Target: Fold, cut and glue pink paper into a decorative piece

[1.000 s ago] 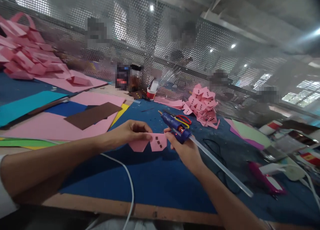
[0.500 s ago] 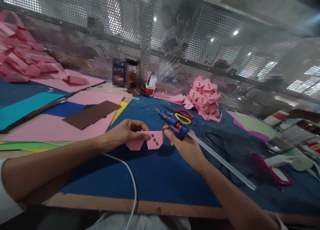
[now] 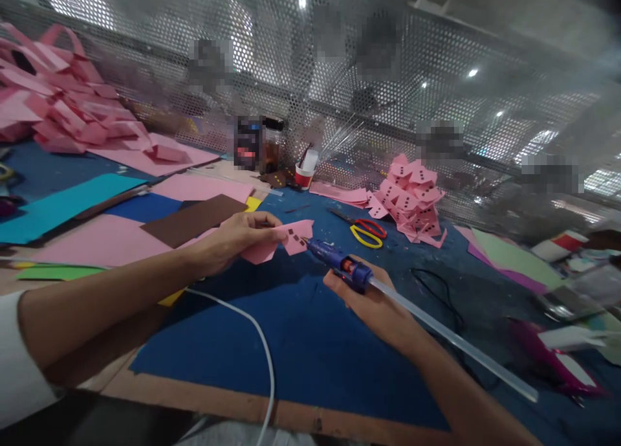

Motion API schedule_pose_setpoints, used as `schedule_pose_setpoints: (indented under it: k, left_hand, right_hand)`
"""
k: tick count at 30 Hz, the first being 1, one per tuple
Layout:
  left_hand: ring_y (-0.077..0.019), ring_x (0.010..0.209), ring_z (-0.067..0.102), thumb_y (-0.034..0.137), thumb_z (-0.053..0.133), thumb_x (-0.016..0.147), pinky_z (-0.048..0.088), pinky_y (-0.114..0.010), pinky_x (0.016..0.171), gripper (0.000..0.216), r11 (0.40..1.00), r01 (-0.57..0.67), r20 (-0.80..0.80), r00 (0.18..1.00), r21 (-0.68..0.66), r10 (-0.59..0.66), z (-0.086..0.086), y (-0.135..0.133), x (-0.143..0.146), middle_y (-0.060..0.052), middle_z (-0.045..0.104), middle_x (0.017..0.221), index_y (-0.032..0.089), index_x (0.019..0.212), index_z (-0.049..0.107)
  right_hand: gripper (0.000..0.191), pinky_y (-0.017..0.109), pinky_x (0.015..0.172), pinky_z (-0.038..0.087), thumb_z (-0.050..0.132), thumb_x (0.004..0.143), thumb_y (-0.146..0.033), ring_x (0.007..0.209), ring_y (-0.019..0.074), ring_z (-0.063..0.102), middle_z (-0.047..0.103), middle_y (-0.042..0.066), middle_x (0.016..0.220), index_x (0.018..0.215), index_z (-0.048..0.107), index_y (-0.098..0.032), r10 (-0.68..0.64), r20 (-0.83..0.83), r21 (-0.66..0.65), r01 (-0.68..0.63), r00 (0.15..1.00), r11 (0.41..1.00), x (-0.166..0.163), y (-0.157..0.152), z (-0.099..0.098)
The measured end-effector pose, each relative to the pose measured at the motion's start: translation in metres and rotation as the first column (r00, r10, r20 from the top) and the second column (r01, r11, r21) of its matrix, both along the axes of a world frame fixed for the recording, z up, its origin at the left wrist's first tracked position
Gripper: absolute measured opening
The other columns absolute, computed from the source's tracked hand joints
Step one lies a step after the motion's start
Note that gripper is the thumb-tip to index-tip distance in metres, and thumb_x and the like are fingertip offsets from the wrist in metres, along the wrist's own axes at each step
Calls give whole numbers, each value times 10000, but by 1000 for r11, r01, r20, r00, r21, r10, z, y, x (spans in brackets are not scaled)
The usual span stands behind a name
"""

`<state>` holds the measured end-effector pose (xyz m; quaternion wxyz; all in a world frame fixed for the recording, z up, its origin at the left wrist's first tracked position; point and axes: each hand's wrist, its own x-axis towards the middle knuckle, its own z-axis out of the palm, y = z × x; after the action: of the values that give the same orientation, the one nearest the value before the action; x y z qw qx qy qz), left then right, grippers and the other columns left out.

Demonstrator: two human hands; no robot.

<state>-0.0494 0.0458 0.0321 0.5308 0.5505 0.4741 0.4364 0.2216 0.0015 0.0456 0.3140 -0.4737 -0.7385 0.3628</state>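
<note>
My left hand [image 3: 242,235] pinches a folded pink paper piece [image 3: 297,229] with small dark brown squares on it, holding it above the blue table. In my right hand [image 3: 366,297] is a blue hot glue gun [image 3: 334,259], with a long clear glue stick [image 3: 456,339] poking out of its back. The nozzle points left and meets the right part of the pink piece, near its brown squares; whether it touches cannot be made out. Behind the gun lie scissors [image 3: 367,232] with red and yellow handles.
Pink dotted pieces [image 3: 407,197] are heaped at the back, near a red-and-white cup [image 3: 305,175]. Pink strips [image 3: 63,103] pile up at far left. A brown sheet [image 3: 194,221] lies among coloured sheets. A white cable [image 3: 262,336] crosses the front; a magenta tool [image 3: 553,355] lies right.
My left hand has lifted and tilted the pink paper piece. The glue gun, lowered by my right hand, now has its nozzle at the piece instead of above and behind it. The view has shifted slightly.
</note>
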Motion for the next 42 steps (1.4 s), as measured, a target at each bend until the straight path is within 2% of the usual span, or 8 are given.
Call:
schedule_pose_setpoints:
  k: [4,9,21,28,42]
  left_hand:
    - [-76,574,528,424,811,762,343,-166,483,293,1000,8,16,1000,11,-8,0,0,-1,-12,677,728,158,823,704]
    - [-81,612,562,426,803,777,373,-165,514,301,1000,19,29,999,24,-20,-3,3,-2,-31,712,792,151,845,701]
    - [-64,570,529,421,810,765,344,-161,489,309,999,31,51,998,14,-32,0,-1,0,-12,689,748,149,835,681]
    - [-58,535,507,387,815,762,332,-161,464,277,999,35,80,996,-7,-35,1,-1,0,13,653,684,157,826,673]
    - [-102,604,549,435,804,761,362,-201,518,308,999,20,22,1000,32,-21,-1,1,-2,-23,685,783,160,843,692]
  right_hand:
    - [353,229,512,386,654,871,-538,550,110,484,515,-32,609,824,656,-188,-49,24,-13,49,999,999,-2,1,-1]
    - [353,231,530,387,654,872,-529,571,112,492,530,-25,626,782,647,-187,-29,50,0,29,998,1000,-1,4,-4]
    - [409,238,523,368,641,868,-594,544,109,482,528,-34,590,841,679,-188,-38,105,-20,40,994,999,2,7,-10]
    - [412,232,513,367,631,879,-600,536,104,484,533,-37,592,888,688,-192,-10,83,-50,14,997,999,4,9,-11]
    - [390,248,530,400,647,872,-569,543,121,511,587,-14,622,891,706,-184,-20,59,-19,21,998,1000,5,8,-9]
